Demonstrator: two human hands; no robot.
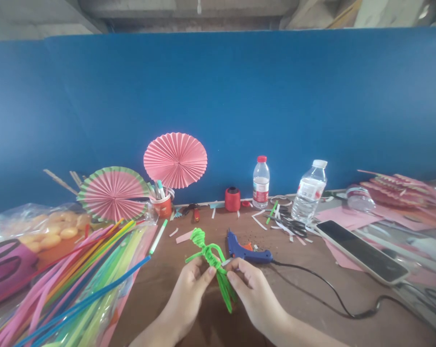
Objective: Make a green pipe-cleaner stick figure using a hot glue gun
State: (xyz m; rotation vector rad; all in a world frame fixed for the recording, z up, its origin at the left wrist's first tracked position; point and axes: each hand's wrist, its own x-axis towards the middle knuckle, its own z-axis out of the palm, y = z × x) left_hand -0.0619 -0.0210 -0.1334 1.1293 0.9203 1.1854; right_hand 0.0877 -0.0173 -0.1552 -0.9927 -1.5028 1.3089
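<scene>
A small figure twisted from bright green pipe cleaners (212, 259) is held up over the brown table (138, 308), its coiled head at the top and its legs hanging down. My left hand (192, 284) pinches it from the left, thumb against the body. From the right, the fingers of my right hand (249, 284) close on its side near the waist. A small pale bit shows by the right fingertips; I cannot make out what it is. Just behind my right hand lies a blue hot glue gun (245, 250), its black cord running off to the right.
Bundles of coloured pipe cleaners (91, 284) cover the left. Pink paper fans (175, 160), a cup of markers (162, 207), a red container (232, 199), water bottles (309, 193) and scissors (290, 226) stand or lie along the blue partition (218, 106). A phone (361, 250) lies right, paper scraps around.
</scene>
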